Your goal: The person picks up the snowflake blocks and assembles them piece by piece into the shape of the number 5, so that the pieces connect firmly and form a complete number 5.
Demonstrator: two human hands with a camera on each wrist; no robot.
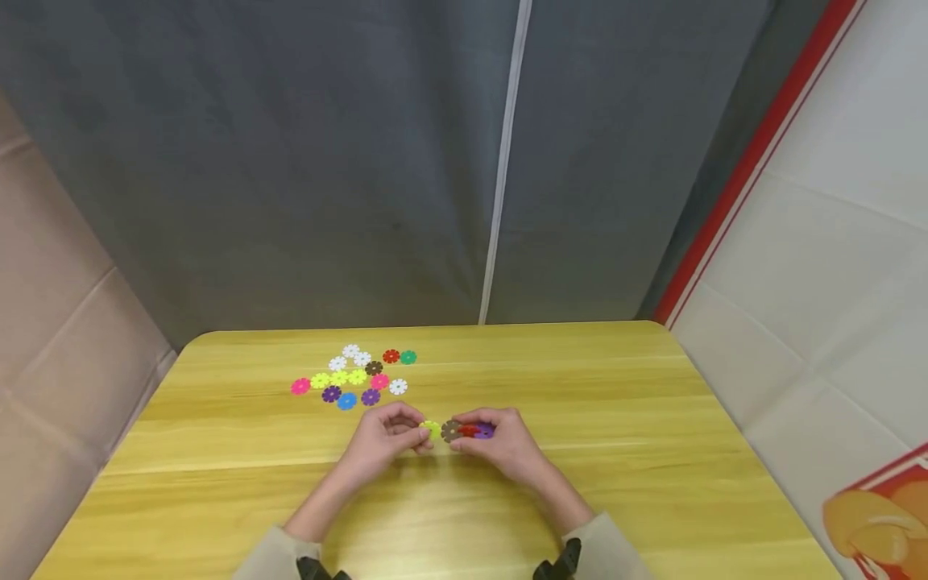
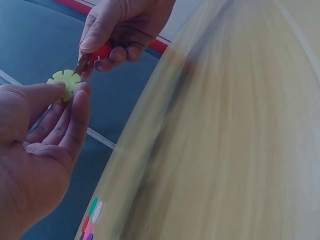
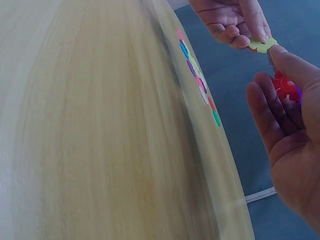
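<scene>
Over the middle of the yellow wooden table (image 1: 652,451), my left hand (image 1: 391,439) pinches a yellow-green snowflake disc (image 1: 431,429) (image 2: 65,83) (image 3: 263,44) between thumb and fingers. Right beside it, my right hand (image 1: 500,441) (image 2: 117,35) grips a joined cluster: a brown disc (image 1: 451,431), a red disc (image 1: 468,431) (image 3: 286,85) (image 2: 101,50) and a purple disc (image 1: 484,431). The yellow-green disc's edge meets the brown disc.
A loose group of several snowflake discs (image 1: 355,374) in white, yellow, pink, purple, blue, red, green and brown lies on the table behind my left hand. A grey curtain (image 1: 326,161) hangs behind the table's far edge.
</scene>
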